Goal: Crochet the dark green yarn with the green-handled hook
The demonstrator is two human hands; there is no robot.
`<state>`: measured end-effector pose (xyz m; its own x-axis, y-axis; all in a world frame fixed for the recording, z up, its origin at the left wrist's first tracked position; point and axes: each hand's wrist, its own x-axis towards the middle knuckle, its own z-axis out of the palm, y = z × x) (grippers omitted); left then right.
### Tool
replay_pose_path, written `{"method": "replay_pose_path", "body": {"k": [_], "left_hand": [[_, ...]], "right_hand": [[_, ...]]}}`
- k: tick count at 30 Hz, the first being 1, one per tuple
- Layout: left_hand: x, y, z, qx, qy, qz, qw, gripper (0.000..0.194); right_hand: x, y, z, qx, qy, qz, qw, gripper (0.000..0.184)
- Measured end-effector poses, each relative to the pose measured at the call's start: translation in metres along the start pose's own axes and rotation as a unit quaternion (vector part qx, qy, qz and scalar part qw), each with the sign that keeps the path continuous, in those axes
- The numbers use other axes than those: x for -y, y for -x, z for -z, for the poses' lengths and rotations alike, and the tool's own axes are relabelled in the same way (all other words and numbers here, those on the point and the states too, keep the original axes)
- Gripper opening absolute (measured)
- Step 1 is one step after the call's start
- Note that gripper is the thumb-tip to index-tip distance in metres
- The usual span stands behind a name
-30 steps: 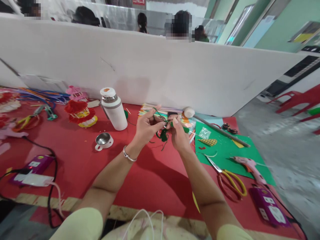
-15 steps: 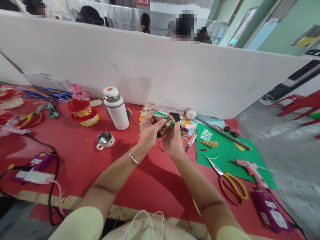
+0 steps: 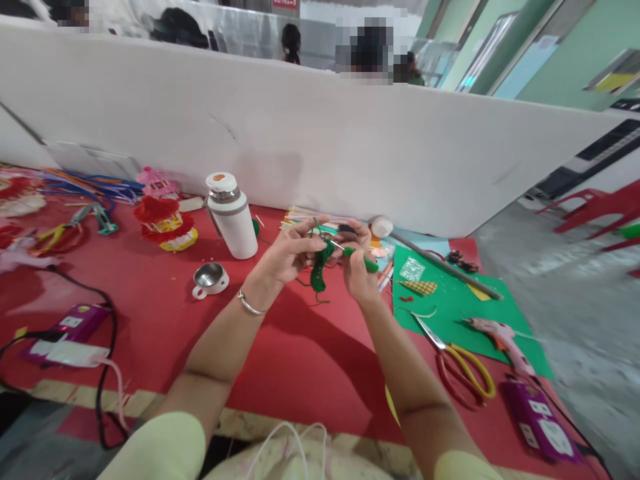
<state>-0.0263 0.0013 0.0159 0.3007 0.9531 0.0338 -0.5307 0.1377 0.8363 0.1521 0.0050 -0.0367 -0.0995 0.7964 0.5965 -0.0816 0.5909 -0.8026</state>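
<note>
Over the red tabletop, my left hand pinches a dark green strip of crochet work that hangs down from its fingertips. A loose green yarn tail dangles below the strip. My right hand is closed on a crochet hook with a green handle. The hook's thin metal shaft points left, and its tip meets the upper end of the green piece. Fingers hide part of the contact between tip and stitches.
Left of my hands stand a white thermos and a small metal cup. To the right, scissors and a pink glue gun lie by a green sheet. A white partition rises behind.
My hands have drawn slightly apart and turned. The green crochet strip now hangs in view below my left fingers, and the hook's shaft shows between the hands.
</note>
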Motion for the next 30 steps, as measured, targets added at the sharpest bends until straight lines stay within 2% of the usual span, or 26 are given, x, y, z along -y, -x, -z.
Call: {"method": "replay_pose_path", "body": {"k": [2,4,7,10,13,16,20,22,26,28,30], "left_hand": [[-0.004,0.002,0.0,0.006,-0.001,0.021,1.0,0.061],[-0.007,0.004,0.0,0.013,-0.008,0.031,0.999,0.062],[-0.011,0.005,0.002,0.024,-0.023,0.033,0.999,0.064],[-0.013,0.006,0.007,0.029,-0.033,0.025,0.999,0.065],[-0.013,0.006,0.012,0.035,-0.043,0.019,0.998,0.063],[-0.013,0.004,0.017,0.037,-0.058,0.017,0.997,0.062],[-0.015,0.001,0.021,0.057,-0.082,0.014,0.995,0.063],[-0.016,0.0,0.022,0.077,-0.099,0.021,0.992,0.061],[-0.015,-0.002,0.023,0.13,-0.124,0.036,0.983,0.053],[-0.012,-0.001,0.021,0.154,-0.131,0.035,0.979,0.049],[-0.007,-0.001,0.015,0.162,-0.13,0.026,0.978,0.046]], "right_hand": [[0.001,-0.002,0.006,0.007,0.05,0.078,0.996,0.05],[0.003,-0.005,0.009,0.017,0.083,0.125,0.988,0.048],[0.008,-0.009,0.013,0.036,0.108,0.168,0.979,0.043],[0.009,-0.01,0.017,0.051,0.121,0.18,0.975,0.037],[0.012,-0.009,0.023,0.064,0.128,0.148,0.979,0.033],[0.02,-0.007,0.026,0.074,0.123,0.074,0.987,0.023],[0.036,-0.008,0.029,0.074,0.052,-0.014,0.996,0.016],[0.043,-0.009,0.033,0.083,0.023,-0.034,0.996,0.016],[0.052,-0.012,0.041,0.16,0.034,-0.026,0.986,0.008],[0.052,-0.011,0.038,0.175,0.013,-0.033,0.984,0.016],[0.048,-0.009,0.028,0.144,-0.045,-0.057,0.987,0.029]]}}
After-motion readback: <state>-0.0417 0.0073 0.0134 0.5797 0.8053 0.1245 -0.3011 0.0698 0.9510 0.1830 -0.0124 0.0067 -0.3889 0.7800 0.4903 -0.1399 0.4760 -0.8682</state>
